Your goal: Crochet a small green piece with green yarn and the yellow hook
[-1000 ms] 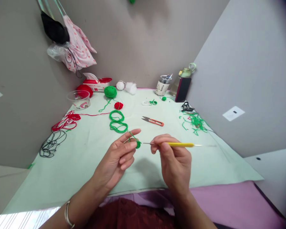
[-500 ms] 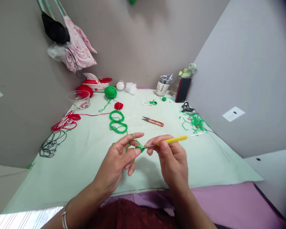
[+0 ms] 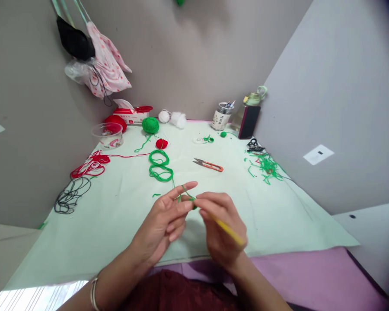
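My left hand (image 3: 164, 219) pinches a small piece of green crochet work (image 3: 195, 206) between thumb and fingers, and green yarn (image 3: 186, 191) loops over its raised index finger. From there the strand runs back to a figure-eight coil of green yarn (image 3: 161, 166) on the table. In my right hand (image 3: 223, 224) is a crochet hook with a yellow handle (image 3: 228, 231), slanting down toward my wrist. The hook's tip is hidden by the fingers at the green piece. Both hands meet there, low over the table.
Orange thread snips (image 3: 208, 165) lie beyond my hands. Green yarn scraps (image 3: 268, 167) are heaped at the right, near a propped phone (image 3: 249, 122) and a pen cup (image 3: 222, 116). Red yarn (image 3: 92, 165) and dark cord (image 3: 71, 195) lie left. A green yarn ball (image 3: 150, 125) sits at the back.
My right hand has turned, swinging the hook's yellow handle from pointing right to pointing down toward me. It has moved closer to my left hand, which shifted slightly right.
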The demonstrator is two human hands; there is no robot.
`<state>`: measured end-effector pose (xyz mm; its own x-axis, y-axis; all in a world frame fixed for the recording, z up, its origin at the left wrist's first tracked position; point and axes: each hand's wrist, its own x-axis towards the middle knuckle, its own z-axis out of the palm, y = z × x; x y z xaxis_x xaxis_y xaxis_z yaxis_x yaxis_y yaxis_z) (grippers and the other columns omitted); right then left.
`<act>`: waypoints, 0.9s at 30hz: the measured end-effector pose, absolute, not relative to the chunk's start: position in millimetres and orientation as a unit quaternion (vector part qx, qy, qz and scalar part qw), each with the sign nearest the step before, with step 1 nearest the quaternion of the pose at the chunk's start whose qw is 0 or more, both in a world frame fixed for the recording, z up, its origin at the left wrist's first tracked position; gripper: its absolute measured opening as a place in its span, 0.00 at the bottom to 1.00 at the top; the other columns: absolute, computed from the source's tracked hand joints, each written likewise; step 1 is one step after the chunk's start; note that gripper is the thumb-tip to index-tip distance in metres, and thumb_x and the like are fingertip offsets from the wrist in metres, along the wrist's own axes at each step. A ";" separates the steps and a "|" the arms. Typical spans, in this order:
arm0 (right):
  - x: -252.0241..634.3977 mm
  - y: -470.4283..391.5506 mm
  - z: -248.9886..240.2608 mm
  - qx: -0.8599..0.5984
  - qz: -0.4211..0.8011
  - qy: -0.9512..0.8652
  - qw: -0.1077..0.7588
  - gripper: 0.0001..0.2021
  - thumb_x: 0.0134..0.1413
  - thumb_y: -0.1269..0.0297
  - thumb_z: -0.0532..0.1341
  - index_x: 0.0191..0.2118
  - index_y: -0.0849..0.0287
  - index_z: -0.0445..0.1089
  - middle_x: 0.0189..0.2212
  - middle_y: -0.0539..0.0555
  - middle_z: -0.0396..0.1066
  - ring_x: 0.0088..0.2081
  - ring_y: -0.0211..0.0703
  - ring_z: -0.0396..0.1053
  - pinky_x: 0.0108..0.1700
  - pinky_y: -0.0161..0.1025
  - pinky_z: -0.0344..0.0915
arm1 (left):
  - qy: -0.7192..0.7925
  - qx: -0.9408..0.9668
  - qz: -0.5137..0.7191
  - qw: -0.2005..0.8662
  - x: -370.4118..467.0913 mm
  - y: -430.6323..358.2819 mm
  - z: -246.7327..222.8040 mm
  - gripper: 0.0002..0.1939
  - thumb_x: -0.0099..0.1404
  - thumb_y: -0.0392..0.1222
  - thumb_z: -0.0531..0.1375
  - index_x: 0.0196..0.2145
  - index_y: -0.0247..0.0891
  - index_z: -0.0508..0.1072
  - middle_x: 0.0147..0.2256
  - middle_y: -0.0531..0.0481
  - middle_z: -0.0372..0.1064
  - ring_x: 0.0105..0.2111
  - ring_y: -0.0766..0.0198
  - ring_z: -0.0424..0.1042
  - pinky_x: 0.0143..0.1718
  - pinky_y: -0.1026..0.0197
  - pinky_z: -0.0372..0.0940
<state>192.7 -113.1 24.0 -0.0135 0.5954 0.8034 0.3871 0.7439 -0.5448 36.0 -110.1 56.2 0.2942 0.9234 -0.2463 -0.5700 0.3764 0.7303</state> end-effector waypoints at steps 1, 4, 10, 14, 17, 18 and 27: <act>193.6 -112.6 26.3 -0.350 0.152 -0.675 0.631 0.15 0.71 0.75 0.60 0.50 0.49 0.81 0.38 0.54 0.79 0.38 0.45 0.77 0.39 0.42 0.76 | 0.328 0.252 0.494 0.765 34.7 -108.7 57.3 0.23 0.60 0.37 0.76 0.53 0.35 0.83 0.30 0.59 0.65 0.16 0.83 0.43 0.13 0.76 0.49; 195.6 -109.5 34.3 -0.335 0.320 -0.591 0.661 0.11 0.74 0.68 0.59 0.44 0.53 0.81 0.34 0.52 0.77 0.32 0.41 0.74 0.36 0.41 0.74 | 0.325 0.258 0.502 0.759 32.4 -107.6 58.6 0.21 0.61 0.36 0.75 0.52 0.39 0.84 0.33 0.58 0.68 0.16 0.84 0.45 0.13 0.77 0.50; 191.6 -108.3 35.3 -0.359 0.267 -0.638 0.627 0.10 0.72 0.70 0.62 0.45 0.51 0.82 0.36 0.52 0.81 0.35 0.42 0.77 0.37 0.40 0.76 | 0.353 0.306 0.521 0.715 38.8 -112.1 55.3 0.22 0.60 0.39 0.77 0.53 0.44 0.84 0.36 0.56 0.72 0.16 0.83 0.53 0.15 0.75 0.57; 192.9 -111.1 29.8 -0.351 0.109 -0.710 0.601 0.14 0.68 0.74 0.65 0.51 0.48 0.83 0.43 0.56 0.82 0.42 0.46 0.80 0.41 0.43 0.79 | 0.320 0.256 0.491 0.769 38.4 -107.3 54.8 0.21 0.60 0.39 0.77 0.51 0.38 0.85 0.24 0.61 0.60 0.16 0.80 0.45 0.14 0.76 0.54; 196.5 -109.6 31.7 -0.372 0.183 -0.654 0.632 0.11 0.70 0.71 0.62 0.47 0.51 0.83 0.36 0.54 0.80 0.37 0.46 0.78 0.38 0.43 0.76 | 0.303 0.220 0.488 0.788 34.1 -103.3 56.5 0.18 0.59 0.37 0.77 0.48 0.34 0.87 0.21 0.64 0.52 0.17 0.79 0.41 0.14 0.78 0.51; 197.2 -108.6 33.1 -0.374 0.236 -0.621 0.647 0.10 0.72 0.69 0.62 0.46 0.52 0.82 0.33 0.53 0.79 0.34 0.44 0.76 0.36 0.42 0.75 | 0.305 0.218 0.499 0.781 33.1 -103.1 57.0 0.18 0.59 0.36 0.77 0.47 0.34 0.87 0.22 0.63 0.55 0.17 0.80 0.42 0.14 0.78 0.51; 197.9 -103.5 33.7 -0.358 0.415 -0.541 0.638 0.08 0.71 0.60 0.65 0.41 0.53 0.83 0.33 0.52 0.80 0.33 0.41 0.75 0.37 0.40 0.74 | 0.357 0.347 0.516 0.697 35.5 -111.8 50.9 0.14 0.63 0.41 0.75 0.48 0.45 0.87 0.38 0.54 0.71 0.17 0.82 0.56 0.17 0.72 0.62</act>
